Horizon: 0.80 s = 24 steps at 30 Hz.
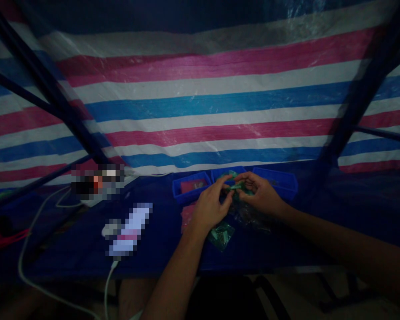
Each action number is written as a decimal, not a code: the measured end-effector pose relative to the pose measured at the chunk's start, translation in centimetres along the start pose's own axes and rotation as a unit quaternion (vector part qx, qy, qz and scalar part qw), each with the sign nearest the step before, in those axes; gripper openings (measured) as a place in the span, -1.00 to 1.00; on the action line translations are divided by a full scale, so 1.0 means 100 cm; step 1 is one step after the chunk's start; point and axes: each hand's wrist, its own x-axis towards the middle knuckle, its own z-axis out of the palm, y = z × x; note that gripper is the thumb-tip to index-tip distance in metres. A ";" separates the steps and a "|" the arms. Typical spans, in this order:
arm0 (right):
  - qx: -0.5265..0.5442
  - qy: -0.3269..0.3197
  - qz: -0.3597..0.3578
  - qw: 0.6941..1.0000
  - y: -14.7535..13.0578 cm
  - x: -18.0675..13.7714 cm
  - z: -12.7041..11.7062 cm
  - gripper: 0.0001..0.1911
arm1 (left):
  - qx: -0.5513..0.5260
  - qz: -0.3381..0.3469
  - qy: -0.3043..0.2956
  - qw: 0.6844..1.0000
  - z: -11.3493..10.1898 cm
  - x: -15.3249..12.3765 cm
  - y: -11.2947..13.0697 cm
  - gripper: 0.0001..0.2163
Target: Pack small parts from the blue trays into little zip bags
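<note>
My left hand (214, 202) and my right hand (260, 193) meet over the table, both closed on a small green plastic bag (235, 187) between their fingertips. What the bag holds is too dark to make out. Beneath my left wrist lies another green bag (222, 235) with thin pale pieces in it. A pink bag (187, 214) is partly covered by my left hand. Under my right hand a clear plastic bag (250, 217) rests on the table. Just behind my hands, the middle blue bin (216, 172) has green bags in it.
A blue bin (176, 195) with pink packets stands left, another blue bin (292, 189) right. On the blue table (166, 253) a blurred-out phone (131, 231) trails a white cable (108, 284). A power strip (96, 198) lies farther left. Striped tarpaulin (220, 106) and metal poles (356, 106) close off the back.
</note>
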 end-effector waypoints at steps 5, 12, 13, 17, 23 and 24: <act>0.040 0.003 0.024 0.999 -0.003 0.000 0.000 -0.65 | 0.019 0.005 0.005 1.000 0.000 -0.001 -0.001 -0.56; 0.168 0.039 0.085 0.981 -0.007 0.006 -0.004 -0.58 | 0.051 0.049 0.003 0.998 -0.004 0.001 0.007 -0.44; 0.178 0.045 0.098 0.978 -0.006 0.007 -0.005 -0.61 | 0.052 0.052 0.002 0.997 -0.004 0.001 0.008 -0.41; 0.196 0.036 0.153 0.968 -0.001 0.007 -0.004 -0.69 | 0.055 0.071 0.017 0.996 -0.006 0.003 0.005 -0.65; 0.217 -0.047 0.191 0.956 -0.013 0.006 -0.002 -0.46 | 0.032 0.054 0.057 0.996 -0.006 0.001 -0.001 -0.83; 0.199 -0.057 0.199 0.958 -0.015 0.006 -0.002 -0.41 | 0.032 0.046 0.061 0.997 -0.006 0.001 -0.001 -0.84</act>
